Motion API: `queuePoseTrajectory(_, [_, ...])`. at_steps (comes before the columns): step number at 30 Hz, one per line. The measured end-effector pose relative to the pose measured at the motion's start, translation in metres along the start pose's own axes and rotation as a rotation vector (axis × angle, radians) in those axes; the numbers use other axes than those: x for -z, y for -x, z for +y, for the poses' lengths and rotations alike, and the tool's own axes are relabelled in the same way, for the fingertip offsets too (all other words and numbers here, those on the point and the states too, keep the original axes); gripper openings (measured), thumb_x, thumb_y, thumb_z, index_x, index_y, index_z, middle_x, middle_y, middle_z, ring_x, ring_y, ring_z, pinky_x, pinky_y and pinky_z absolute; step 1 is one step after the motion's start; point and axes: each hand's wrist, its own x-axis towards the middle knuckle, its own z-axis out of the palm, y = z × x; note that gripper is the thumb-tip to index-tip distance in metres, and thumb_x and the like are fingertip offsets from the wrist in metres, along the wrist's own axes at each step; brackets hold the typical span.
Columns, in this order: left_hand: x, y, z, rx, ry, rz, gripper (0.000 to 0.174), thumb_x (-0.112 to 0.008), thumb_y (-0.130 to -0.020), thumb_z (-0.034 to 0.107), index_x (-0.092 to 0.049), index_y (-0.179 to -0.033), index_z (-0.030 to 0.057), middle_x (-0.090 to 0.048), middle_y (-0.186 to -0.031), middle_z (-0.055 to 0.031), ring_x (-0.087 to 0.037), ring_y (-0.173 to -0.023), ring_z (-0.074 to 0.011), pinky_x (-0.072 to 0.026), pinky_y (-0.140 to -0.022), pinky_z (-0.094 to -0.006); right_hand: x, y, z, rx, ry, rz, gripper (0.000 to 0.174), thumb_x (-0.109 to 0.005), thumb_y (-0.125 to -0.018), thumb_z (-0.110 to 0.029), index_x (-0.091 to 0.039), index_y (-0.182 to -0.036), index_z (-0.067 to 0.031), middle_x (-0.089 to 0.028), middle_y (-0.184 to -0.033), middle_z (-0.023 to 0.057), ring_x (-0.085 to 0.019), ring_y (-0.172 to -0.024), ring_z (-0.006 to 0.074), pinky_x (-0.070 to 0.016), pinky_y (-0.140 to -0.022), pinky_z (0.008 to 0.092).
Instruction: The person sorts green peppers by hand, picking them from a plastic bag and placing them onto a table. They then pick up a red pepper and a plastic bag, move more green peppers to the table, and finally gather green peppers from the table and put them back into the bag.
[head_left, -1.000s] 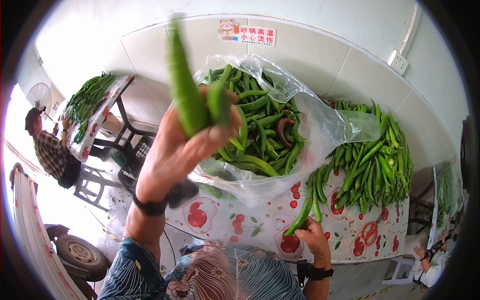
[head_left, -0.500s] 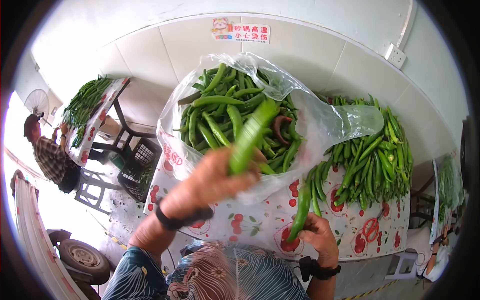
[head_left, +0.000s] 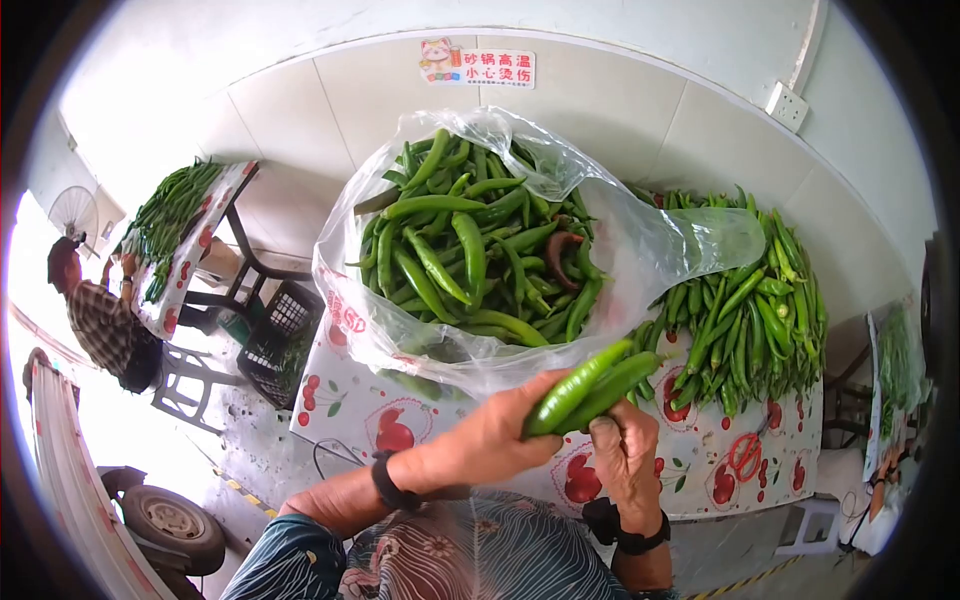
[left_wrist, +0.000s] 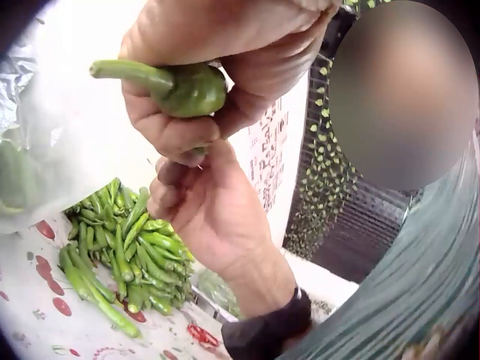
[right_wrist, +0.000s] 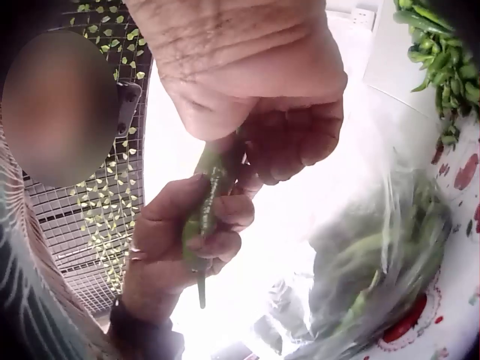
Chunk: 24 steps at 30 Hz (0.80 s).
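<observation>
In the head view my left hand grips two long green chili peppers lying side by side, in front of the bag. My right hand meets it there, its thumb and curled fingers pinching at the peppers' near side. From the left wrist, the stem end of one green chili pepper sticks out of the left fist. The right wrist view shows a glossy chili pepper running between both hands; the right fingers cover its upper end. Behind the hands stands a clear plastic bag filled with green chili peppers.
A large heap of chili peppers lies right of the bag on the cherry-print tablecloth. Red scissors rest near the right edge. A black crate stands left on the floor. Another person sits at a far-left table.
My left hand came down from up left and swung right across the bag's front, carrying green chili peppers. It now meets the right hand, which was holding a chili pepper apart.
</observation>
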Motion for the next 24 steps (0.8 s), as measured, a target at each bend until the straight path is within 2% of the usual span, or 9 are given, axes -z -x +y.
queuePoseTrajectory(1, [0.009,-0.007,0.003,-0.068,0.023,-0.034,0.063,-0.058,-0.080,0.003,-0.035,-0.139,0.0056,-0.060,-0.087,-0.0069,-0.057,-0.070,-0.0112,-0.0487,-0.061,-0.0272,0.000,0.002,0.003,0.049,-0.021,0.020,0.017,-0.062,-0.086,-0.009,-0.063,-0.100,0.0009,-0.066,-0.082,0.0100,-0.062,-0.073,0.0153,-0.0489,-0.068,0.0274])
queuePoseTrajectory(2, [0.017,-0.004,0.015,0.101,0.222,-0.069,0.064,-0.059,-0.081,0.004,-0.034,-0.140,0.0070,-0.061,-0.087,-0.0059,-0.057,-0.067,-0.0099,-0.0473,-0.056,-0.0244,0.000,0.002,0.006,0.099,-0.043,0.039,0.016,-0.062,-0.086,-0.008,-0.063,-0.099,0.0006,-0.066,-0.083,0.0097,-0.062,-0.073,0.0155,-0.0488,-0.067,0.0274])
queuePoseTrajectory(6, [0.044,-0.009,0.027,0.067,0.259,0.097,0.062,-0.059,-0.082,0.005,-0.033,-0.138,0.0039,-0.060,-0.085,-0.0069,-0.059,-0.067,-0.0122,-0.0485,-0.052,-0.0245,0.002,0.004,0.016,0.059,0.050,0.073,0.015,-0.062,-0.085,-0.007,-0.062,-0.098,0.0014,-0.067,-0.084,0.0093,-0.062,-0.074,0.0144,-0.0492,-0.069,0.0273])
queuePoseTrajectory(8, [0.065,-0.018,0.026,-0.038,0.257,0.182,0.062,-0.059,-0.081,0.005,-0.033,-0.138,0.0028,-0.060,-0.090,-0.0094,-0.060,-0.068,-0.0131,-0.0491,-0.052,-0.0246,0.007,0.010,0.022,-0.040,-0.014,0.062,0.015,-0.062,-0.085,-0.006,-0.062,-0.098,0.0018,-0.067,-0.085,0.0088,-0.061,-0.075,0.0135,-0.0492,-0.071,0.0269])
queuePoseTrajectory(10, [0.089,-0.028,0.027,-0.038,0.085,0.328,0.069,-0.055,-0.078,0.009,-0.030,-0.142,0.0017,-0.057,-0.107,-0.0096,-0.061,-0.078,-0.0152,-0.0491,-0.054,-0.0247,0.011,0.015,0.037,-0.028,-0.010,0.070,0.014,-0.059,-0.087,-0.005,-0.060,-0.099,0.0016,-0.065,-0.081,0.0072,-0.059,-0.071,0.0109,-0.0480,-0.067,0.0249])
queuePoseTrajectory(14, [0.131,-0.051,-0.007,-0.177,-0.110,0.603,0.068,-0.054,-0.077,0.003,-0.032,-0.141,0.0022,-0.045,-0.132,-0.0166,-0.056,-0.106,-0.0204,-0.0514,-0.080,-0.0299,0.017,0.019,0.041,-0.146,-0.012,0.087,0.015,-0.058,-0.088,-0.007,-0.059,-0.100,0.0018,-0.063,-0.081,0.0060,-0.057,-0.072,0.0093,-0.0474,-0.067,0.0240])
queuePoseTrajectory(17, [0.155,-0.052,-0.034,-0.237,-0.673,0.577,0.061,-0.057,-0.077,0.004,-0.041,-0.136,0.0030,-0.039,-0.141,-0.0181,-0.044,-0.126,-0.0277,-0.0392,-0.103,-0.0368,0.021,0.023,0.052,-0.200,-0.048,0.100,0.017,-0.058,-0.088,-0.008,-0.059,-0.102,0.0016,-0.063,-0.082,0.0057,-0.057,-0.074,0.0096,-0.0474,-0.068,0.0243])
queuePoseTrajectory(20, [0.151,-0.044,-0.042,-0.083,-0.935,0.370,0.052,-0.060,-0.078,0.008,-0.050,-0.129,0.0032,-0.038,-0.142,-0.0190,-0.032,-0.135,-0.0336,-0.0270,-0.111,-0.0396,0.024,0.023,0.064,-0.254,-0.033,0.089,0.018,-0.058,-0.088,-0.008,-0.059,-0.103,0.0011,-0.064,-0.085,0.0058,-0.057,-0.075,0.0103,-0.0475,-0.068,0.0249])
queuePoseTrajectory(24, [0.146,-0.040,-0.053,-0.108,-1.033,0.385,0.049,-0.062,-0.079,0.015,-0.053,-0.126,0.0036,-0.034,-0.144,-0.0222,-0.027,-0.137,-0.0374,-0.0260,-0.112,-0.0421,0.026,0.022,0.079,-0.251,0.079,0.115,0.019,-0.058,-0.088,-0.008,-0.058,-0.105,0.0014,-0.064,-0.086,0.0054,-0.057,-0.077,0.0109,-0.0472,-0.069,0.0245])
